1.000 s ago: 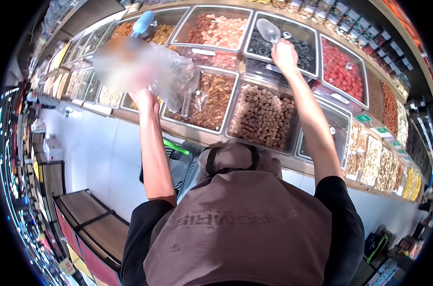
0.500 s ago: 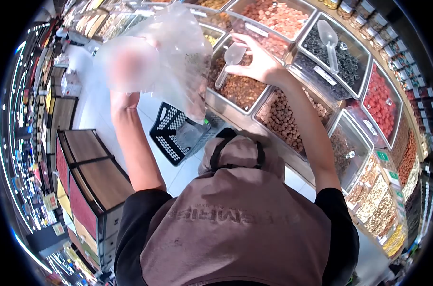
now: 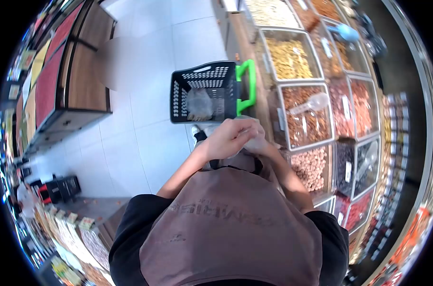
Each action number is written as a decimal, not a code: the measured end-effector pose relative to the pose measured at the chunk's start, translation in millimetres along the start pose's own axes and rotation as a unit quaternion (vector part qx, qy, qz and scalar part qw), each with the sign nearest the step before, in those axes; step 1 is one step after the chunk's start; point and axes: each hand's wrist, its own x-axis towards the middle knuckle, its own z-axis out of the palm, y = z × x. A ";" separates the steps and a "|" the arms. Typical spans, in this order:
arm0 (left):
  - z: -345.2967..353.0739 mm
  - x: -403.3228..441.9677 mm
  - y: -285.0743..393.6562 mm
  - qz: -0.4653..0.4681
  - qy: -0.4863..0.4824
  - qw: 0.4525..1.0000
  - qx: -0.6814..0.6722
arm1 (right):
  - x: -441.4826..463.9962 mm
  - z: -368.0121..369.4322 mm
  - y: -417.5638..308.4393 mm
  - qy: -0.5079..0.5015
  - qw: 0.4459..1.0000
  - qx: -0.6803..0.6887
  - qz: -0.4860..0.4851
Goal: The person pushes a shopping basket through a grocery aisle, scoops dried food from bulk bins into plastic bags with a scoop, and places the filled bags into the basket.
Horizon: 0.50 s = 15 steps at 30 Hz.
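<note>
Up close, raised lettering runs upside down across the apron (image 3: 231, 224), several capitals long, too worn and creased for me to read surely. White labels (image 3: 348, 171) sit on the fronts of the bins, their print too small to make out. Hands together, low in front of the chest. Left hand (image 3: 231, 137) has fingers curled in, gripping thin clear plastic, a bag (image 3: 244, 117); part of it shows just past the knuckles, the rest hidden by the fingers. Right hand (image 3: 257, 144) close against the left, plastic around it, partly covered; cannot tell how firmly it holds. Just beyond the hands, a black basket (image 3: 181, 95) with a green handle (image 3: 246, 90), a clear packet (image 3: 200, 104) lying inside. A shoe (image 3: 196, 132) shows below the basket's near rim. To the person's right, the wooden counter edge, then bins: yellow pieces (image 3: 289, 57), brown pieces (image 3: 304, 125) with a clear scoop (image 3: 314, 102) on top, round lumps (image 3: 309, 167). Blue scoop (image 3: 345, 32) farther off. Left, across pale tiles, a wooden cabinet (image 3: 88, 71).
</note>
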 end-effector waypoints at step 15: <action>-230.5 -39.7 -203.1 -0.050 -0.074 0.983 0.159 | 172.1 77.0 61.6 -0.032 0.868 0.481 0.120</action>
